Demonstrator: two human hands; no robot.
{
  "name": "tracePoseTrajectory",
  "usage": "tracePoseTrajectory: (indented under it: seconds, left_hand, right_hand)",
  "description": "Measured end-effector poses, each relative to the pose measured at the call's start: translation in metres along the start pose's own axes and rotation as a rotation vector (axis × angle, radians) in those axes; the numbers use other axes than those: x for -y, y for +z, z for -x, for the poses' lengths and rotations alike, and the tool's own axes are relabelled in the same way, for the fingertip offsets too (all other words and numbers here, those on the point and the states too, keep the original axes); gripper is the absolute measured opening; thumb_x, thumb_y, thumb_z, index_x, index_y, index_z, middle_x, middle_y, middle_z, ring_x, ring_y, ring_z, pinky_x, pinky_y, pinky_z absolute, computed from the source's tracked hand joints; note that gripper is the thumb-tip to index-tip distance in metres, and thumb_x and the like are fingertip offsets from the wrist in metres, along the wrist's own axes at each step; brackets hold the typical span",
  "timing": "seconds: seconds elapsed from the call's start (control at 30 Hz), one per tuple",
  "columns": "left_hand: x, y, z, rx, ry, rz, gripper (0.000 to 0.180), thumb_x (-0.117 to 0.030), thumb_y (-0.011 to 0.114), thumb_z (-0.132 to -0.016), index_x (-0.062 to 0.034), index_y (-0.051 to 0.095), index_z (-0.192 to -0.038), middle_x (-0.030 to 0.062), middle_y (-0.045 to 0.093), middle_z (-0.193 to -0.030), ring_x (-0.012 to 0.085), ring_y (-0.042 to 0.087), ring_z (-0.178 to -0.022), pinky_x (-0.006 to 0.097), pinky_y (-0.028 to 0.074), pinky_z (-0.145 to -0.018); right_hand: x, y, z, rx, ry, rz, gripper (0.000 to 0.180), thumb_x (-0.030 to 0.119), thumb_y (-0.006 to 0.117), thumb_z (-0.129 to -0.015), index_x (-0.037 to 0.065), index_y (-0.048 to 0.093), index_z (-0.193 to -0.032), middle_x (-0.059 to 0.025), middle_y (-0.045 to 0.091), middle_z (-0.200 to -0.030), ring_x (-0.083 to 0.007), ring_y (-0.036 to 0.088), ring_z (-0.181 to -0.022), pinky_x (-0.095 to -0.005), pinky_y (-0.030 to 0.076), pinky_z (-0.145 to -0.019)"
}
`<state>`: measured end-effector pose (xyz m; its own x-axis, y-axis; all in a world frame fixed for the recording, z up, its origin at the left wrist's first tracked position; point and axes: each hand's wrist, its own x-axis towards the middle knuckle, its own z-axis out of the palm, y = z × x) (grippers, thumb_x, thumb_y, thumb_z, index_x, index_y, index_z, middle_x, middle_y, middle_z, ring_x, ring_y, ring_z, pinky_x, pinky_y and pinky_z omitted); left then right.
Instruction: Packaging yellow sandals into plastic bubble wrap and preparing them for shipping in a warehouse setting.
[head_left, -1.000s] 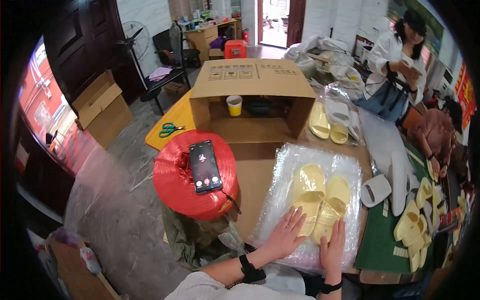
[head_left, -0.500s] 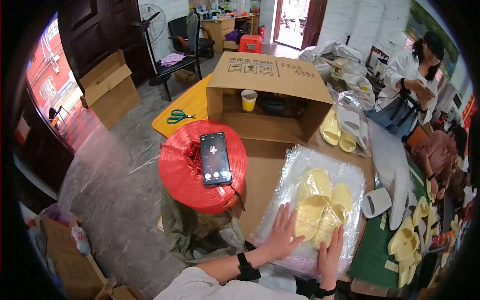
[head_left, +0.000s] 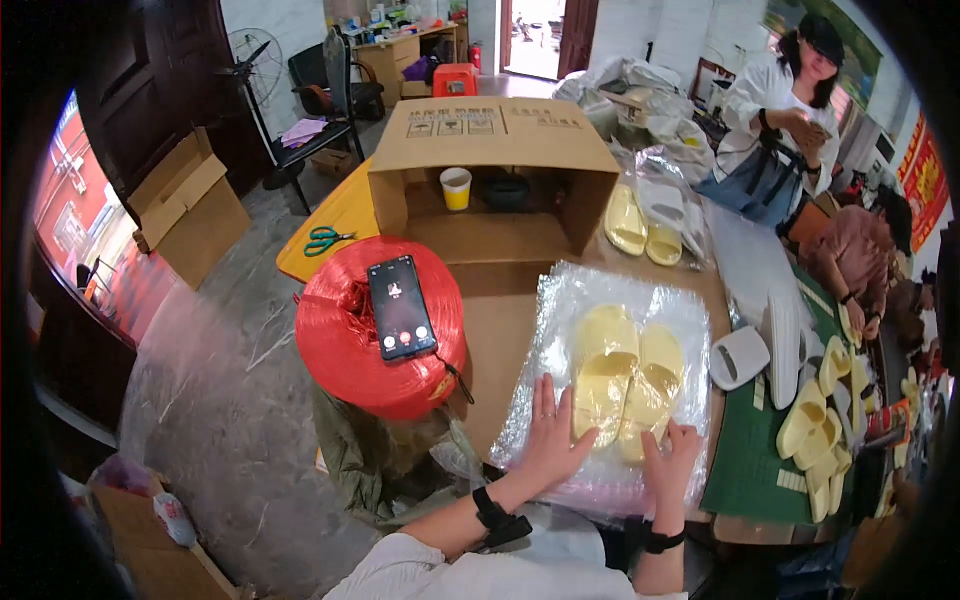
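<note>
A pair of pale yellow slide slippers (head_left: pixel 606 362) lies side by side inside a clear plastic bag, on a stack of clear plastic bags (head_left: pixel 520 400) at the table's near side. Flat on the plastic, at the left slipper's near end, rests my left hand (head_left: pixel 549 437), fingers stretched and thumb spread toward the slipper. My right hand (head_left: pixel 672 462) touches the bag by the near end of the right slipper. Its fingers are bent and stand apart from the thumb, with nothing visible between them.
A smartphone (head_left: pixel 402 306) lies on a big red twine roll (head_left: pixel 330 360) to the left. Behind stands an open cardboard box (head_left: pixel 490 145) holding a yellow-white cup (head_left: pixel 455 188). Green-handled scissors (head_left: pixel 324 240) lie beyond the roll. Loose slippers (head_left: pixel 803 425) cover a green mat at right, near two people.
The whole view has shifted, so the table sits further left. My right hand's fingers, stretched out before, have bent. My left hand stays flat on the plastic.
</note>
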<state>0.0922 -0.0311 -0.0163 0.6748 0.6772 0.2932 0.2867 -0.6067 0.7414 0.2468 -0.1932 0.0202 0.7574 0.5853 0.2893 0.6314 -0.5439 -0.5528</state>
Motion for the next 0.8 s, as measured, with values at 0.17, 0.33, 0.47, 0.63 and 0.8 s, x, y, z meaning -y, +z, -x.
tracePoseTrajectory:
  seconds: [0.17, 0.33, 0.47, 0.63, 0.8]
  left_hand:
    - [0.004, 0.003, -0.004, -0.012, 0.004, 0.013, 0.086, -0.039, 0.073, -0.088, 0.0046, 0.033, -0.150, 0.0378, 0.009, -0.161, 0.0545, 0.004, -0.151, 0.059, 0.014, -0.121]
    - [-0.004, -0.010, -0.008, -0.018, 0.047, 0.156, 0.086, -0.030, 0.077, -0.083, -0.0001, 0.035, -0.151, 0.0308, 0.017, -0.163, 0.0493, 0.009, -0.152, 0.056, 0.016, -0.122]
    - [-0.014, -0.018, -0.003, 0.011, 0.038, 0.579, 0.082, -0.016, 0.077, -0.085, -0.0015, 0.032, -0.152, 0.0209, 0.034, -0.158, 0.0333, 0.025, -0.151, 0.047, 0.024, -0.121]
    - [-0.030, -0.022, 0.007, 0.078, -0.229, 1.120, 0.077, -0.002, 0.074, -0.089, -0.0016, 0.031, -0.152, 0.0123, 0.052, -0.141, 0.0188, 0.051, -0.129, 0.034, 0.042, -0.109]
    - [-0.049, -0.051, 0.014, 0.369, -0.479, 1.000, 0.049, -0.003, 0.074, -0.090, 0.0010, 0.055, -0.135, 0.0071, 0.066, -0.124, 0.0134, 0.062, -0.112, 0.032, 0.050, -0.097]
  right_hand:
    - [-0.013, 0.000, -0.001, 0.038, 0.058, -0.081, 0.053, 0.024, 0.078, -0.079, -0.001, 0.064, -0.124, -0.0154, 0.054, -0.103, -0.0332, 0.047, -0.103, -0.0451, 0.039, -0.096]
    - [-0.016, -0.008, 0.006, -0.042, 0.071, -0.266, 0.054, 0.017, 0.077, -0.077, 0.002, 0.062, -0.127, -0.0118, 0.054, -0.105, -0.0283, 0.048, -0.103, -0.0400, 0.039, -0.093]
    - [-0.012, -0.025, 0.016, -0.078, 0.103, -0.430, 0.050, 0.013, 0.077, -0.076, 0.001, 0.061, -0.121, -0.0061, 0.054, -0.106, -0.0197, 0.048, -0.100, -0.0340, 0.039, -0.088]
    - [0.022, -0.038, 0.028, -0.215, 0.088, -0.955, 0.052, 0.006, 0.072, -0.081, 0.004, 0.050, -0.127, -0.0038, 0.052, -0.115, -0.0160, 0.049, -0.107, -0.0313, 0.039, -0.098]
    - [0.018, -0.045, 0.054, -0.196, 0.020, -0.998, 0.061, -0.001, 0.070, -0.083, 0.004, 0.041, -0.136, -0.0051, 0.053, -0.125, -0.0157, 0.049, -0.118, -0.0313, 0.038, -0.104]
